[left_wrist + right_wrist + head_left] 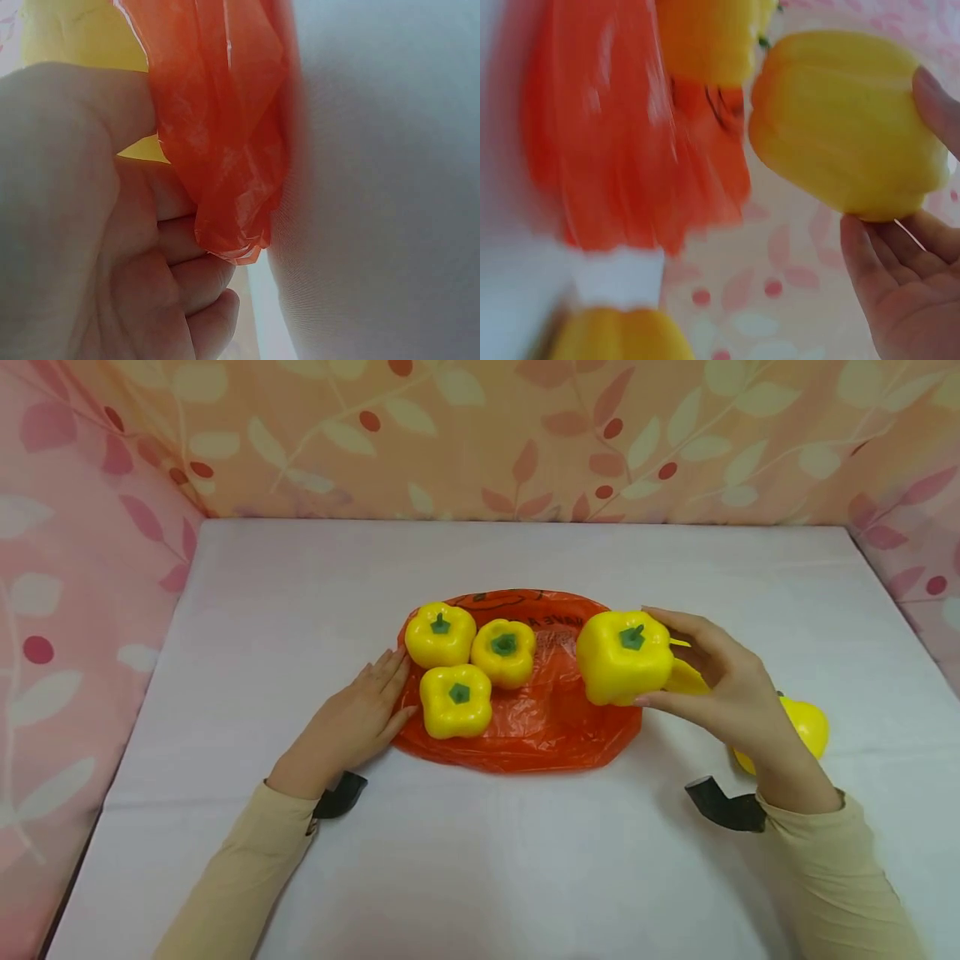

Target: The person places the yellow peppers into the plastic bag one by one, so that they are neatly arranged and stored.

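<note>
A red plastic bag (555,727) lies spread on the table. Three yellow bell peppers with green stems, at the back left (440,635), middle (504,652) and front (456,702), sit upright in its left half; how deep the bag is I cannot tell. My left hand (360,714) rests against the bag's left edge, fingers extended, its fingertips partly hidden by red plastic in the left wrist view. Over the bag's right side my right hand (720,677) holds another yellow bell pepper (624,656), thumb and fingers on opposite sides in the right wrist view.
One more yellow bell pepper (810,727) stands on the white table (525,860) to the right, partly behind my right wrist. Black curved wrist mounts (726,807) stick out below both sleeves. Flower-patterned cloth (465,443) hangs along the back and sides.
</note>
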`<action>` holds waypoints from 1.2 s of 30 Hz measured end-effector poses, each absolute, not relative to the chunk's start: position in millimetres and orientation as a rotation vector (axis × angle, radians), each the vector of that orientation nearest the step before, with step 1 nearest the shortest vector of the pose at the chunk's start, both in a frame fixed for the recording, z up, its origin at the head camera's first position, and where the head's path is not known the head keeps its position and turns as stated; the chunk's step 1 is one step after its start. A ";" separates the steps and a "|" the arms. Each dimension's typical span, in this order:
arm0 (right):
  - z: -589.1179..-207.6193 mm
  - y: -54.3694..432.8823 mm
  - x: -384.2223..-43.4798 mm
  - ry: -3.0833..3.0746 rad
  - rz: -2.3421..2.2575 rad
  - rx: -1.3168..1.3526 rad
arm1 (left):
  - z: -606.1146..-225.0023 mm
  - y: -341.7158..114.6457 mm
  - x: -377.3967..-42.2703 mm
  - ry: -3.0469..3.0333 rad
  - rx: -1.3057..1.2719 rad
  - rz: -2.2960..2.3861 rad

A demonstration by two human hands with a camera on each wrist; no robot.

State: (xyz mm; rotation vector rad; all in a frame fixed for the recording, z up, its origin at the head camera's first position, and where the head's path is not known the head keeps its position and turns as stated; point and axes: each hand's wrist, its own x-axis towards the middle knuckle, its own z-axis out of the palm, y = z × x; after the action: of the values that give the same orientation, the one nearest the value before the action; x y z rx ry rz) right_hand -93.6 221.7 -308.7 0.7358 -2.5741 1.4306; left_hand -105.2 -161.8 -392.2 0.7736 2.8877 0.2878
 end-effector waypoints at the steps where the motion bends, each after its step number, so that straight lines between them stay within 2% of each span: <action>1: -311.2 217.6 -93.6 -2.555 1.445 0.762 | -391.7 -161.7 -105.6 2.886 0.774 0.287; 16: -344.0 184.1 -90.3 -2.419 1.631 0.877 | -389.8 -160.8 -106.0 2.881 0.758 0.285; 26: -369.8 174.7 -93.7 -2.558 1.515 0.942 | -392.4 -160.0 -102.8 2.880 0.740 0.282; 36: -375.0 168.9 -102.5 -2.617 1.491 0.957 | -390.9 -157.2 -105.7 2.894 0.757 0.274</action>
State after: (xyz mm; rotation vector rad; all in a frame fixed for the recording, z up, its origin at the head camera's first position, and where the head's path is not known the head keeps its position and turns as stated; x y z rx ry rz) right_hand -102.5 168.9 -375.0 0.9566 -2.6173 1.4912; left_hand -105.7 -157.2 -390.9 0.7574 2.8936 0.2742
